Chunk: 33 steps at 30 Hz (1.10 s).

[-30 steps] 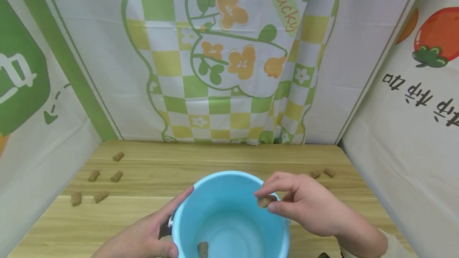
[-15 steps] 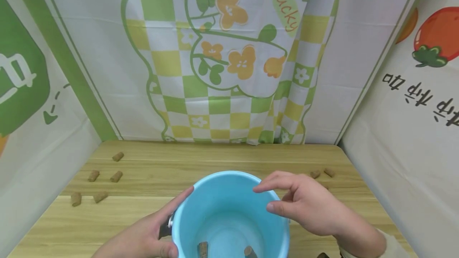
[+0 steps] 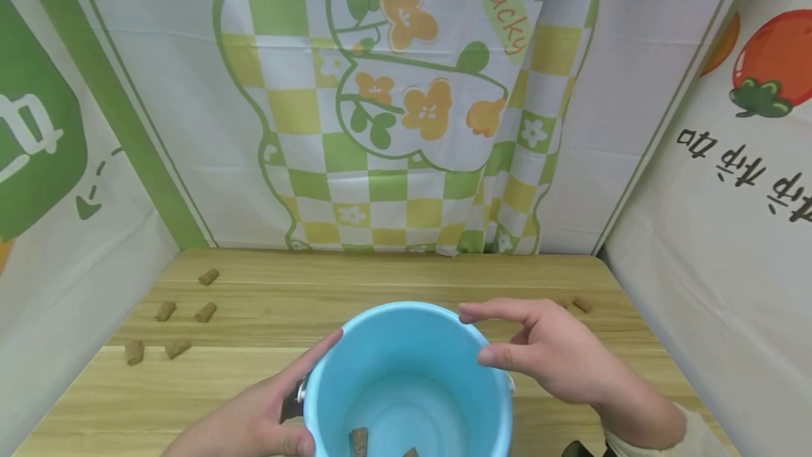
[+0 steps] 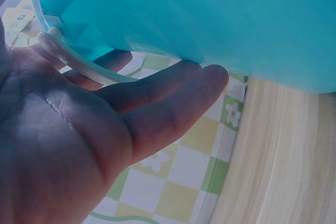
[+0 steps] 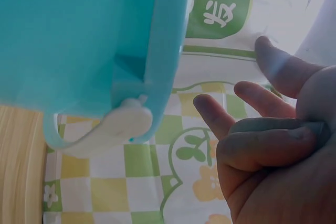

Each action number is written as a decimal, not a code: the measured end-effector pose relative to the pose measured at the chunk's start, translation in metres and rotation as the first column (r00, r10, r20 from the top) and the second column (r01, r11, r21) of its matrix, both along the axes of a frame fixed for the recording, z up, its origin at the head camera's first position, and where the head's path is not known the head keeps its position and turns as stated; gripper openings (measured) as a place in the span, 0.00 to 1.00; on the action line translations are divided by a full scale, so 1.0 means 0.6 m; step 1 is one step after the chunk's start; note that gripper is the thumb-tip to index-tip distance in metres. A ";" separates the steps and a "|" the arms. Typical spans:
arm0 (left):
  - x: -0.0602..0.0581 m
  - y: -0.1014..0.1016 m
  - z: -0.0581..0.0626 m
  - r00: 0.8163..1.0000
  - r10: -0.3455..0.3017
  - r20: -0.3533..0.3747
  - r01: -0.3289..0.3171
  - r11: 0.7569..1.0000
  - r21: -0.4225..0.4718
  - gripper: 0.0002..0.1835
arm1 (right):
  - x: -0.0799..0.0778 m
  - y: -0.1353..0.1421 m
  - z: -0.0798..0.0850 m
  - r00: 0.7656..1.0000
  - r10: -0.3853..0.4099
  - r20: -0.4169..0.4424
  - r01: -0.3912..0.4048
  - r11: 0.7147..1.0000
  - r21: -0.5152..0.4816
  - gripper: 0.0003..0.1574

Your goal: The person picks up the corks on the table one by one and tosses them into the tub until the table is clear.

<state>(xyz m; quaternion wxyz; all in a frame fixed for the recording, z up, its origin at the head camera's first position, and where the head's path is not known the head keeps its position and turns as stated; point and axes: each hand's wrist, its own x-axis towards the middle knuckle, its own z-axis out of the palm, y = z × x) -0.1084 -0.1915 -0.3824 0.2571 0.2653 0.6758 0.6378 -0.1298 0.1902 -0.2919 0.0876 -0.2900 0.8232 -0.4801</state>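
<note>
You have a light-blue bucket (image 3: pixel 406 351) standing upright, mouth up, with a pale handle (image 5: pixel 105 135) curving at its side. Inside the bucket you see a stubby brown cork (image 3: pixel 359 441) and, right of it, a second cork (image 3: pixel 411 453), mostly cut off. Left of the bucket lie five loose corks (image 3: pixel 206 312); well right, one cork (image 3: pixel 582 304) and another, mostly hidden (image 3: pixel 562 303).

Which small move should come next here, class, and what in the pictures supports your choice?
Probably reach the right hand to the uncovered cork on the right of the table: that hand's thumb and forefinger are apart with nothing between them, and the left hand rests against the blue bucket, where two corks show.
</note>
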 end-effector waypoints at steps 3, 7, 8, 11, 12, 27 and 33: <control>0.000 0.000 0.002 1.000 -0.007 -0.014 0.007 1.000 0.006 0.54 | -0.006 0.006 -0.003 1.000 -0.009 0.008 0.010 0.999 -0.034 0.31; 0.000 0.000 0.003 1.000 -0.011 -0.014 0.011 1.000 0.004 0.54 | -0.016 0.017 -0.007 0.998 -0.052 -0.019 0.051 0.998 -0.026 0.30; 0.000 0.000 0.003 1.000 -0.011 -0.011 0.011 1.000 0.003 0.54 | -0.018 0.020 -0.008 0.997 -0.070 -0.031 0.070 0.997 -0.015 0.30; -0.001 0.000 0.002 1.000 -0.009 -0.012 0.009 1.000 -0.004 0.53 | -0.024 0.029 -0.012 0.989 -0.135 -0.055 0.136 0.991 0.012 0.28; -0.001 -0.001 0.001 1.000 -0.008 -0.014 0.008 1.000 -0.007 0.53 | -0.025 0.032 -0.013 0.987 -0.152 -0.056 0.153 0.988 0.016 0.28; -0.001 -0.003 -0.004 0.999 0.007 -0.035 -0.008 0.999 -0.042 0.54 | -0.047 0.072 -0.028 0.969 -0.242 0.044 0.245 0.965 -0.090 0.28; -0.002 -0.004 -0.005 1.000 0.004 -0.008 -0.004 1.000 -0.029 0.54 | -0.056 0.092 -0.032 0.956 -0.279 0.086 0.287 0.953 -0.100 0.30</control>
